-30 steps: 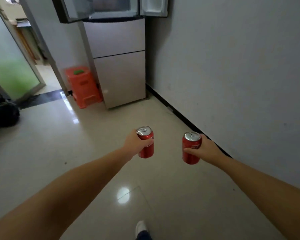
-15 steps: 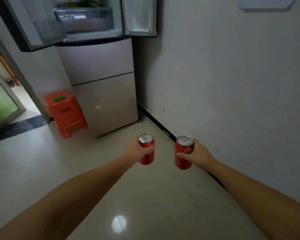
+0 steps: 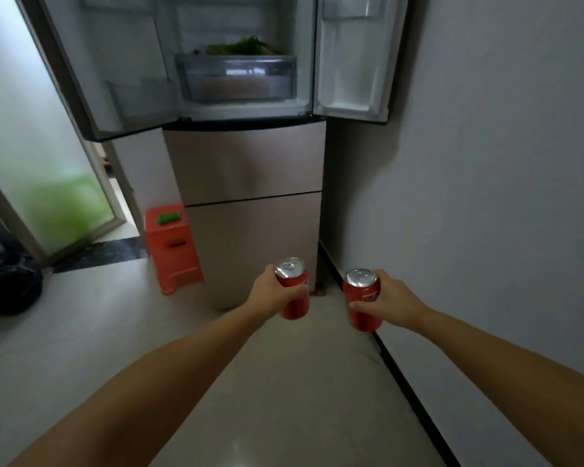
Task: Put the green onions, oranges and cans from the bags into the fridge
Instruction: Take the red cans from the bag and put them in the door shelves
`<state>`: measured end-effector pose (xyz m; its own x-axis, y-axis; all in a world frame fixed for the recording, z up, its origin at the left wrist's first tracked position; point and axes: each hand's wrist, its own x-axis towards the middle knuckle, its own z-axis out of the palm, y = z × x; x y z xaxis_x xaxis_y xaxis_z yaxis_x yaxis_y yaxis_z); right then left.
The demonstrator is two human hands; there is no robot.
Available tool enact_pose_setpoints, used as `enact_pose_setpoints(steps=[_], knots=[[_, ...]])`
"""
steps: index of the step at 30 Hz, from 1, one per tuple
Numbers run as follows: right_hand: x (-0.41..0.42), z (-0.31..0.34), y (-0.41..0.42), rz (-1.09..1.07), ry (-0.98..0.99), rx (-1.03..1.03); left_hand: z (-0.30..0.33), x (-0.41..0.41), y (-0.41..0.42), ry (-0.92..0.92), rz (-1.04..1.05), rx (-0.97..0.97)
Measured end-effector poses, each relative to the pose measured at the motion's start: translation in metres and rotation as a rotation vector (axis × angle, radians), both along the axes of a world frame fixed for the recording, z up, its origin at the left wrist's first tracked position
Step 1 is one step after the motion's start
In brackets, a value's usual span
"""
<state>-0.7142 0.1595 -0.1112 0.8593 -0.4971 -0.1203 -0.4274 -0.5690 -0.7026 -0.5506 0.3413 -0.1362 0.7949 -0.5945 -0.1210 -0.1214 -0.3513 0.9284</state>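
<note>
My left hand [image 3: 267, 291] grips an upright red can [image 3: 294, 298] with a silver top. A second red can [image 3: 363, 306], also upright, is held in my right hand [image 3: 391, 303]. Both cans hang in front of me above the floor, just short of the fridge [image 3: 250, 170]. The fridge's two upper doors stand open. Inside, green onions [image 3: 243, 48] lie on the shelf above a clear drawer [image 3: 236, 77]. The drawer's contents are blurred.
An orange plastic stool [image 3: 172, 247] with a small green object [image 3: 169, 218] on top stands left of the fridge. A grey wall [image 3: 486, 197] runs along my right. A frosted glass door [image 3: 31, 163] and a dark bag [image 3: 7, 288] are at the left.
The view has come closer to the fridge and tilted up, so its open upper compartment with the green onions now shows. Both hands still hold their cans out in front.
</note>
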Motion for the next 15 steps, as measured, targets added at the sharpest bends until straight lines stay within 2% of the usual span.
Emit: enact_pose_setpoints(steps=[9,15], knots=[[0.239,0.023,-0.061,0.234,-0.109,0.043,0.021,0.163,-0.023,-0.071,0.319,-0.012],[0.405,0.076,-0.076,0.375,-0.251,-0.008,0.086,0.301,-0.041,-0.25,0.357,-0.037]])
